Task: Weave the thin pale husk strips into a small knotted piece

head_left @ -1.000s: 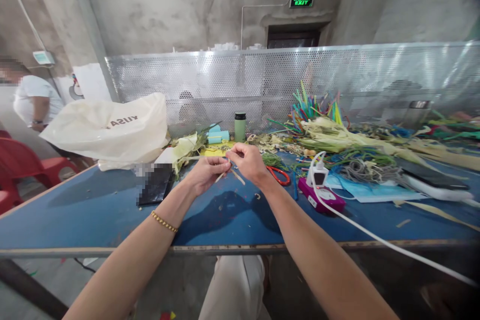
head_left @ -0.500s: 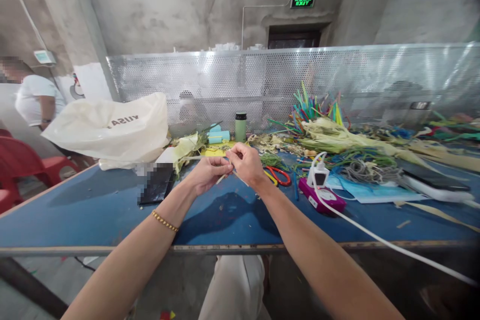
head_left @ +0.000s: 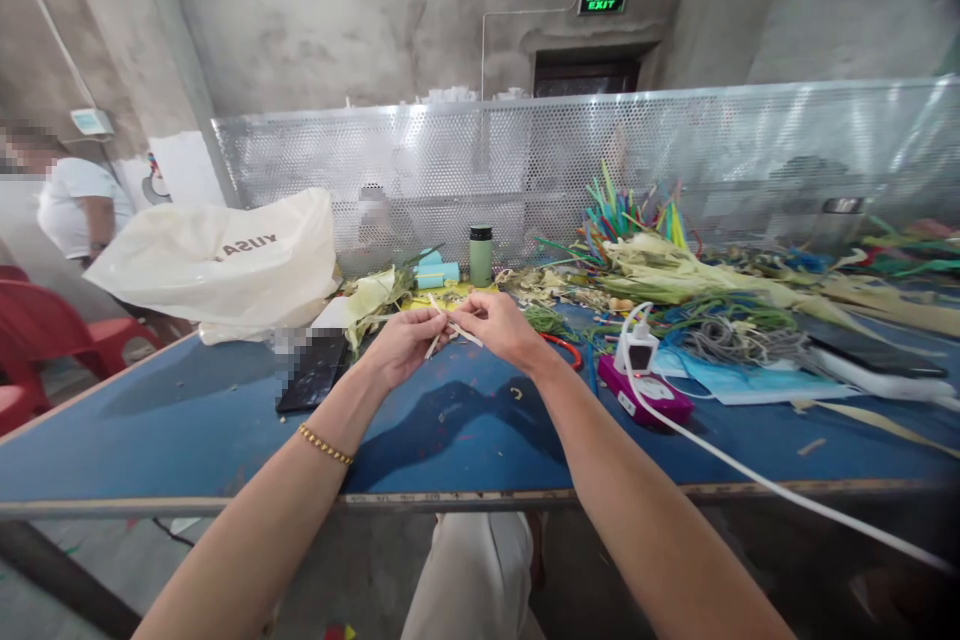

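Note:
Pale, thin strips (head_left: 469,336) that look like dried husk cross between my fingertips above the table. My left hand (head_left: 409,342) pinches them from the left, thumb against forefinger, and one end pokes down below it. From the right, my right hand (head_left: 495,322) is closed on the same strips, its fingertips meeting those of the left. Where the strips cross is partly covered by my fingers. Just right of my right hand lie red-handled scissors (head_left: 568,348), half hidden behind the wrist.
A pale plastic bag (head_left: 217,255) and a dark phone-like slab (head_left: 313,375) are on the left. Behind my hands stands a green bottle (head_left: 481,258). Husks (head_left: 675,270), a cord bundle (head_left: 735,340) and a purple power block (head_left: 645,392) with a white cable lie right. A person (head_left: 82,205) stands far left.
My hands have turned and moved slightly left, with the fingertips pressed together. The strips now stick out above and below the fingers. The right hand covers more of the scissors.

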Demonstrator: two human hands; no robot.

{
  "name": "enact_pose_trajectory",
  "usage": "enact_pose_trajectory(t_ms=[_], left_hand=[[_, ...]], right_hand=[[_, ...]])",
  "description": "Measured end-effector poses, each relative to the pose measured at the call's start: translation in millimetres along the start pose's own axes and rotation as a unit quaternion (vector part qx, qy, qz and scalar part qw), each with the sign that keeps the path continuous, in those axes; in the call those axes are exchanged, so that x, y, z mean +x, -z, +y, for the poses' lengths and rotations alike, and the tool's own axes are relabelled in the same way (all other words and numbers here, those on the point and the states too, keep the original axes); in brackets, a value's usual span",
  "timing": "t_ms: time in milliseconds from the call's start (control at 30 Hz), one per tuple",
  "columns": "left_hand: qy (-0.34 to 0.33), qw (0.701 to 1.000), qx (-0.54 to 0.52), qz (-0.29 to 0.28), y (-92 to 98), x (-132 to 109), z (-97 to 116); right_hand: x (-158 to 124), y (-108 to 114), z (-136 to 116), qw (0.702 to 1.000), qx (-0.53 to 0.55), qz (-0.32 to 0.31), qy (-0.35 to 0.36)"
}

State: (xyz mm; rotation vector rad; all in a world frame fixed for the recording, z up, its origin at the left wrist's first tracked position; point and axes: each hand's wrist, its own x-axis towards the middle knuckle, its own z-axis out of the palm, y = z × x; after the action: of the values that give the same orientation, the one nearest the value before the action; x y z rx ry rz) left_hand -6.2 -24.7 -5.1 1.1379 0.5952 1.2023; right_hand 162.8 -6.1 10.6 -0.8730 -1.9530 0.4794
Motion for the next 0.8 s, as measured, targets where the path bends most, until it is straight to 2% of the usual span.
enact_pose_trajectory(t_ms=[100,233,400,500,667,800], left_hand=[[-0.011,1.000,0.004,-0.013,0.4,0.0,0.6],[-0.037,0.998,0.044,-0.020,-0.5,0.3,-1.3],[-0.077,0.989,0.122,0.013,-0.8,0.7,-3.3],[-0.067,0.992,0.108,0.024,-2.2,-0.3,-2.7],[-0.056,0.995,0.073,0.047,-4.5,-0.4,-1.2],[-0.052,0.996,0.042,0.054,-4.1,0.6,-0.3]], right_hand=[[-1.4,0.7,0.9,0.999,0.027,-0.013,-0.017],[-1.6,1.8,-1.2,1.000,0.001,-0.010,-0.018],[-1.1,0.1,-3.6,0.999,-0.040,-0.007,-0.010],[-1.2,-0.4,-5.0,0.997,-0.072,-0.019,0.004],[-2.3,0.0,-8.4,0.984,-0.174,0.030,0.012],[-3.1,0.6,-12.4,0.982,-0.185,0.030,0.024]])
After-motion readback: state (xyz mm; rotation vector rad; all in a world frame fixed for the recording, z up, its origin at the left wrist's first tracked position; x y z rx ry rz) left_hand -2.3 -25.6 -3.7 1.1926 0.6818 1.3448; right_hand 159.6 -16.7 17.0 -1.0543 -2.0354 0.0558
